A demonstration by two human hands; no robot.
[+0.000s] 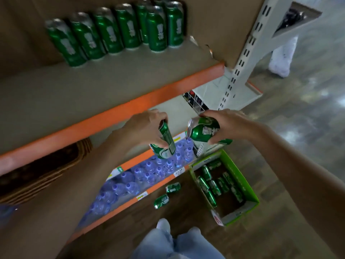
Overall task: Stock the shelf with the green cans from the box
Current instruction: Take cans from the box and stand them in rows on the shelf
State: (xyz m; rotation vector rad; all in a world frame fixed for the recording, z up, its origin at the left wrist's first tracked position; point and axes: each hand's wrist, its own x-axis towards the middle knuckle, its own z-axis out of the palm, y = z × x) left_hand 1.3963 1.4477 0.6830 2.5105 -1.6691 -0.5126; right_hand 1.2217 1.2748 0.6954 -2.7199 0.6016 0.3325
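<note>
The shelf (pixel 130 71) lies up and to the far left of both hands, past its orange edge (pixel 130 109). The row of cans (pixel 119 28) already standing there runs along the far side, leaving bare board in front. The left hand (pixel 145 128) is the nearer one, just below that edge. Its fingers and thumb curl round a steep can (pixel 167 140), long axis close to upright in view, with what looks like a 2nd can under it. The right hand (pixel 229 126) wraps a tilted can (pixel 202 132), top pointing left, so it would likely need turning upright before being set down. The box (pixel 242 178), holding more cans, sits on the floor, near and right
</note>
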